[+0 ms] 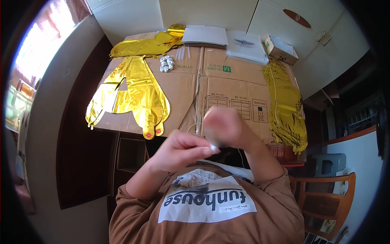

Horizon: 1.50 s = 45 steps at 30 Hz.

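My left hand [178, 151] is closed in a pinch, with a small white piece [214, 149] at its fingertips, possibly one of the small white rolls. Close above it is my right hand [226, 127], smeared by motion, its fingers hard to make out. A thin pale string [194, 125] curves out beside the hands over the cardboard's near edge. Flat gold foil balloons [140, 97] lie to the left, one shaped like a letter A. Several small white rolls [166, 64] sit in a cluster behind them.
Flattened cardboard [231, 87] covers the table. More gold foil [142, 47] lies at the back left, and a long gold foil stack [286, 110] at the right. Along the back are a white stack [205, 35], clear plastic bags [246, 46] and a small box [281, 49]. A wooden chair [343, 203] stands right.
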Tool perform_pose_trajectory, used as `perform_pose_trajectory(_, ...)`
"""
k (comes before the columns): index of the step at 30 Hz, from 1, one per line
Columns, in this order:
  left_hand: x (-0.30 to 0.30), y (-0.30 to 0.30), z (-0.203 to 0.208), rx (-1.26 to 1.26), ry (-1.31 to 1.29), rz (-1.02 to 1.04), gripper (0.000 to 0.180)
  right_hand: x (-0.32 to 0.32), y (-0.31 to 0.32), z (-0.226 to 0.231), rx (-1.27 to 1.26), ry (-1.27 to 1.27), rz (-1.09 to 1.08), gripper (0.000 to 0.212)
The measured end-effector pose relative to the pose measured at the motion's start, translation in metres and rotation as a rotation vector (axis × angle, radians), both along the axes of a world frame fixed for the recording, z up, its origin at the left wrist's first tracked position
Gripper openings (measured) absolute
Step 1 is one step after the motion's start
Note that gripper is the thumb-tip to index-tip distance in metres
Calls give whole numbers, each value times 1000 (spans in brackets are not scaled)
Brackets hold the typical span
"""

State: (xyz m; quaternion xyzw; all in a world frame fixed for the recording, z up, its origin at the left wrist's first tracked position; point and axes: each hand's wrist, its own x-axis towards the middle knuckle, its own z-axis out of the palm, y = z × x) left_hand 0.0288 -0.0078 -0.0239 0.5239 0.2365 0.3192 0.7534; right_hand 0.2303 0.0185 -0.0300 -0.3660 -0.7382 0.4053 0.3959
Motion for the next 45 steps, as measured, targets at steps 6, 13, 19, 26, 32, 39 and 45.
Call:
perform_pose_trajectory(6, 7, 17, -22, 423, 194, 682, 13, -7, -23, 9, 26, 179, 94, 22)
perform_pose_trajectory(13, -6, 23, -8, 52, -47, 527, 15, -3, -20, 0, 52, -12, 155, 17)
perform_pose_trajectory(19, 3, 5, -9, -10, -133, 175, 19, 6, -3, 7, 8, 80, 43, 13)
perform_pose_trajectory(26, 14, 2, -12, 228, 132, 170, 12, 13, -2, 17, 85, 133, -53, 11)
perform_pose_trajectory(32, 15, 20, -24, 268, 132, 473, 15, 8, -16, 15, 99, -33, 125, 14)
perform_pose_trajectory(39, 8, 16, -14, 88, 4, 413, 16, 3, -15, -9, 114, -51, 188, 14)
perform_pose_trajectory(45, 15, 7, -13, -183, -171, 227, 16, 7, -1, -5, 18, 68, 35, 17)
